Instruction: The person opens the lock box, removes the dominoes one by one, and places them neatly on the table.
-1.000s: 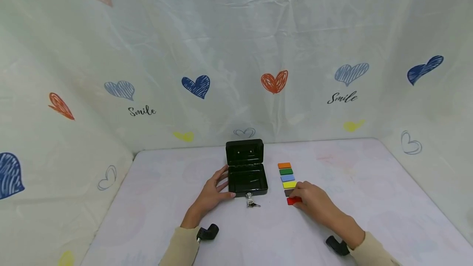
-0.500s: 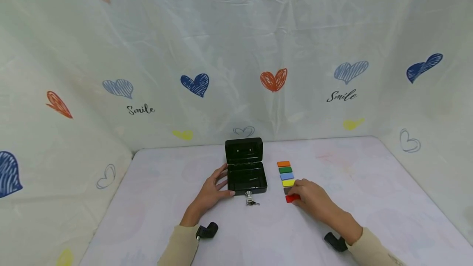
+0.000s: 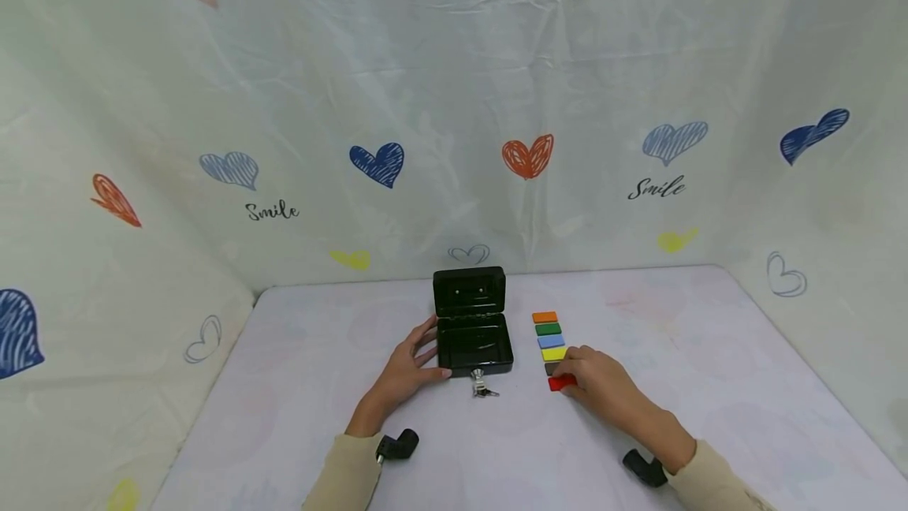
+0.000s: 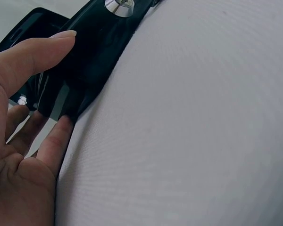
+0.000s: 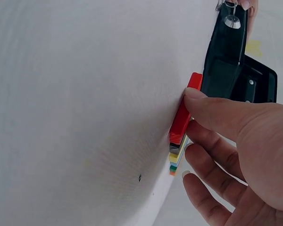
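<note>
A black cash box (image 3: 474, 344) stands on the table with its lid (image 3: 470, 292) raised. A lock with keys (image 3: 485, 393) hangs at its front. My left hand (image 3: 406, 373) rests against the box's left side with spread fingers, its thumb (image 4: 47, 54) at the front left corner. To the right, my right hand (image 3: 603, 385) pinches a red rectangular block (image 5: 182, 113) between thumb and fingers, low at the tabletop. The red block lies at the near end of a row: a dark block (image 3: 550, 368), yellow (image 3: 553, 354), blue (image 3: 550, 341), green (image 3: 548, 329) and orange (image 3: 545, 317).
The white table (image 3: 319, 337) meets a hanging cloth (image 3: 454, 101) printed with hearts and the word Smile. A black camera mount sits at each wrist, one on the left (image 3: 399, 444) and one on the right (image 3: 644, 468).
The right hand shifts slightly left with the red block, lining it up closer with the row's near end. The left hand stays at the cash box; the head view bobs slightly.
</note>
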A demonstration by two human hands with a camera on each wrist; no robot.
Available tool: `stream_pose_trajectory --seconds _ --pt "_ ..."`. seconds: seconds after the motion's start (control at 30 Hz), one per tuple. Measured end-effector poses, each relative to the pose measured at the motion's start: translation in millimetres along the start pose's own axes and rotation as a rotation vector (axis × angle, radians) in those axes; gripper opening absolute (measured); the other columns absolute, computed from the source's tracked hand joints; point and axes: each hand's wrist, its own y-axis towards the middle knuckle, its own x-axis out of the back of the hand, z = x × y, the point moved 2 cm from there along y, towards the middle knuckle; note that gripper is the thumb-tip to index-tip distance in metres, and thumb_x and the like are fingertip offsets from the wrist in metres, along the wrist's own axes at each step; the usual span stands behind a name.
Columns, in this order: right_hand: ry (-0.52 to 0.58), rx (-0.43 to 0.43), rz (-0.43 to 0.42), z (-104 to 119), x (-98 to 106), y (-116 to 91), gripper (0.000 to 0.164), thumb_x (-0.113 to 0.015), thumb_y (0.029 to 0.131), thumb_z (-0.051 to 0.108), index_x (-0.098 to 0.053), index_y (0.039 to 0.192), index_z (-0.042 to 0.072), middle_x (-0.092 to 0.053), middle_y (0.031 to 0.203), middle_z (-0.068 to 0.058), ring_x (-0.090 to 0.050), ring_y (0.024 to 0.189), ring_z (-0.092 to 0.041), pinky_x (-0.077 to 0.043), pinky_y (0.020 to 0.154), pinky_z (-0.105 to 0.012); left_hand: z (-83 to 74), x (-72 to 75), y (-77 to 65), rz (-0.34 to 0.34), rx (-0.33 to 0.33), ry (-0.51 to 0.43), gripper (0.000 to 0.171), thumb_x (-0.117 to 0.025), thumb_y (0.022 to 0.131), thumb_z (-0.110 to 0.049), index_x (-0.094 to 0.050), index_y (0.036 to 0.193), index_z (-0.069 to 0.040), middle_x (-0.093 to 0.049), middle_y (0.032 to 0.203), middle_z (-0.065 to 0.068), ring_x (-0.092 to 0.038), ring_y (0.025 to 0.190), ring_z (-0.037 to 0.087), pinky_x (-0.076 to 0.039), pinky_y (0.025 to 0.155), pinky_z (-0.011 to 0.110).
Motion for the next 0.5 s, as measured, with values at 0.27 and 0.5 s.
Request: stream_pose_trajectory --seconds 0.27,0.5 --pt "0.002 -0.008 -0.009 -1 2 -4 0.022 -0.095 0.076 0.01 -0.083 0.095 0.013 -0.071 0.092 0.007 -0.062 0.084 -0.011 -0.062 0.074 -0.026 -0.2 -2.6 -1.0 0.006 0.002 -0.006 0.101 -0.086 0.084 0.001 -0.031 0.167 -0.015 -0.036 0.166 0.023 -0.044 0.148 0.049 -0.05 0.115 0.049" --pt "0.024 -0.045 -0.071 -6 12 -14 0.024 -0.094 0.077 0.009 -0.083 0.096 0.017 -0.07 0.095 0.01 -0.064 0.089 -0.012 -0.063 0.077 -0.03 2.2 -4.5 1.0 0.019 0.011 -0.018 0.101 -0.086 0.085 0.001 -0.031 0.168 -0.016 -0.034 0.167 0.023 -0.043 0.148 0.049 -0.051 0.114 0.048"
